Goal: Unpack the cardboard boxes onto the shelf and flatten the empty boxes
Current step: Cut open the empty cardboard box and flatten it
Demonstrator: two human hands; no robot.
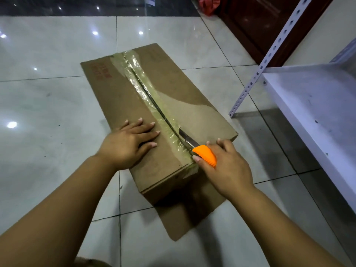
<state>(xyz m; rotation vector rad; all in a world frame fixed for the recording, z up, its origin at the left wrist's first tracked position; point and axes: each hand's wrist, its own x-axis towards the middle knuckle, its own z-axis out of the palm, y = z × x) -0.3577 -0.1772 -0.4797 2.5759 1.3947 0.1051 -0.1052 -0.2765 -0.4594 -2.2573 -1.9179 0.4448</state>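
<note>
A long brown cardboard box (119, 87) lies on the tiled floor, its top seam covered by clear tape (146, 89) that is slit along most of its length. My left hand (131, 141) presses flat on the near left flap, fingers spread. My right hand (225, 166) grips an orange utility knife (205, 155) at the near end of the seam. The knife's blade (185, 136) lies in the slit of the tape. The box's contents are hidden.
A white metal shelf (308, 112) with a perforated upright (267, 60) stands at the right. A flat piece of cardboard (192, 218) lies under the box's near end. A dark wooden door (260, 22) and a red bag (207, 4) are at the far right.
</note>
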